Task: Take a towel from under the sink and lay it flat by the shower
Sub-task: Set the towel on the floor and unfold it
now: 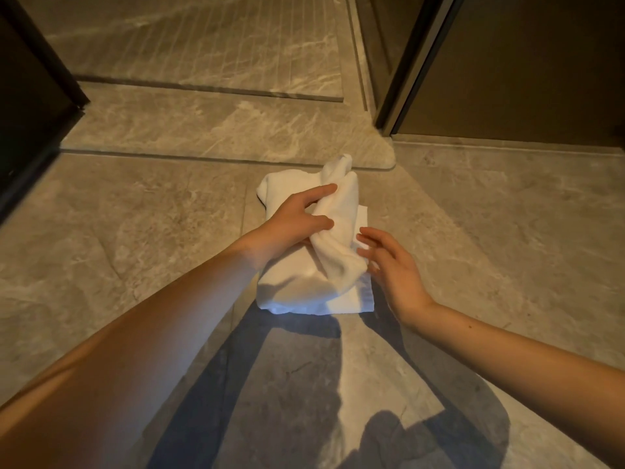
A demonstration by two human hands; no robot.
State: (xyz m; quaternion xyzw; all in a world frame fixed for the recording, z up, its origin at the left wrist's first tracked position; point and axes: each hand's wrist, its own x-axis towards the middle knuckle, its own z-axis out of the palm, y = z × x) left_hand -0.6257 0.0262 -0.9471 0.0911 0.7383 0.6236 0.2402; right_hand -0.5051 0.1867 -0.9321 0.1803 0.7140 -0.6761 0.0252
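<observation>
The towel [306, 282] is white and soft-looking, bunched into a rumpled heap rather than spread out. Its lower part lies on the grey marble floor [490, 231] in a roughly squared, still partly folded slab, with a flat hemmed corner showing at the near right. From that slab a thick twisted ridge of cloth rises and runs away from the camera, ending in a small peak at the far end. Another folded layer sticks out to the right under the ridge, and a rounded lump of cloth shows at the far left behind the hand.

The left hand [294, 221] has its grip closed on the raised ridge, the thumb and forefinger pinching the fold while the palm rests over the cloth below. The right hand [394, 265] is at the towel's right edge with its grip open, fingers spread and slightly curled, the fingertips touching or just beside the cloth; which of the two cannot be told.

The towel sits just in front of the raised marble step [220, 130] with a rounded corner, beyond which lies the grooved shower floor [209, 45]. A dark door frame [412, 66] stands to the right of the step. Shadows of both arms fall on the floor nearer the camera
</observation>
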